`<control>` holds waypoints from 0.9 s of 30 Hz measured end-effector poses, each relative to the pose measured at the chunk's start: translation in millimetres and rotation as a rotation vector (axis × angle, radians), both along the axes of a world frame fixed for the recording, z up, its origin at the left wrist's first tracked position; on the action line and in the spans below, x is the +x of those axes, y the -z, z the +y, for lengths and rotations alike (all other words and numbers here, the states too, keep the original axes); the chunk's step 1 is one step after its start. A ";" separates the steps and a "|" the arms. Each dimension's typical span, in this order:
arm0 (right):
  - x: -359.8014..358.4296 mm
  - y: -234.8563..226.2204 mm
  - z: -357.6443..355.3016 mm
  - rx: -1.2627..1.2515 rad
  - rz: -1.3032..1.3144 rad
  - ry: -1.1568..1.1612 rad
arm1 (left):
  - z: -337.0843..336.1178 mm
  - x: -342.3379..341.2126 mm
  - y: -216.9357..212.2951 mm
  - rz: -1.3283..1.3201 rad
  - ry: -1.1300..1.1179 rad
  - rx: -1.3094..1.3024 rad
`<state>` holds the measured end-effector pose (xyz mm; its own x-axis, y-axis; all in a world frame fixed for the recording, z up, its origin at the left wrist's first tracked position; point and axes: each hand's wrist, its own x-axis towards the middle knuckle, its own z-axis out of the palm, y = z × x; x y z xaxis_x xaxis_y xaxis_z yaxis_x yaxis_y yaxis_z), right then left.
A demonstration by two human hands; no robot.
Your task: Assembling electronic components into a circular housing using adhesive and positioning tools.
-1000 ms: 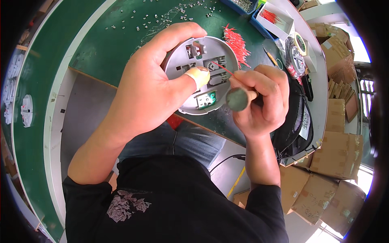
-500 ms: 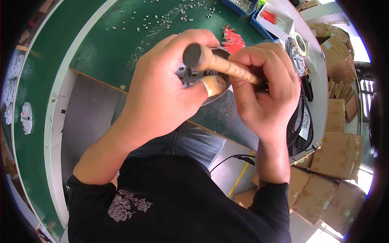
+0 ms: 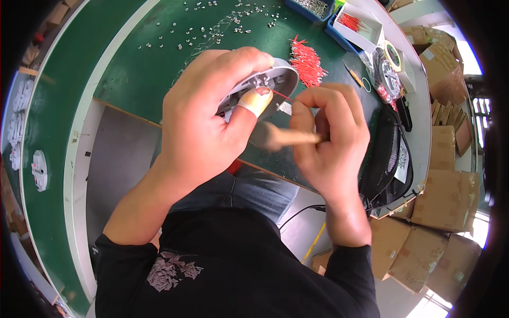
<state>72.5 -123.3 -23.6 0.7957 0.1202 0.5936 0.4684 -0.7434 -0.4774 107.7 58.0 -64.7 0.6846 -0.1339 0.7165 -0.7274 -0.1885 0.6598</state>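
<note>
My left hand (image 3: 196,122) is wrapped round a grey, round-edged plastic housing (image 3: 289,79), tilted so its inner parts show. The thumb, with a yellowish wrap on it, presses on the inside. A thin red wire (image 3: 282,95) runs from beside that thumb toward the fingertips of my right hand (image 3: 336,124), which appear to pinch its end. That same hand is closed round a wooden-handled tool (image 3: 297,138) with a dark, rounded end; the tool is smeared by motion, and its other end is hidden in the palm.
A pile of red wires (image 3: 307,62) lies beyond the hands, with small metal parts (image 3: 212,32) scattered to its left. Blue bins (image 3: 315,9), a white box (image 3: 360,26) and a tape roll (image 3: 393,56) stand far right. A black bag (image 3: 384,164) is at right.
My right hand has moved down and slightly left, swinging the tool below the housing. The housing has tilted, and a red wire now shows between the hands.
</note>
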 end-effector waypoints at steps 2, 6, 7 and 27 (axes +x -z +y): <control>0.8 -9.9 0.8 -0.115 0.017 -0.038 | -3.4 3.1 3.4 -0.208 -0.058 0.040; 9.2 -0.1 -3.4 -0.129 -0.081 -0.133 | -7.3 -7.1 0.4 -0.128 -0.049 0.062; 9.5 0.5 -2.9 -0.125 -0.080 -0.127 | -7.3 -7.2 0.4 -0.128 -0.043 0.066; 8.3 8.3 -0.7 0.006 -0.166 -0.155 | -5.9 -14.1 1.0 0.604 0.181 -0.418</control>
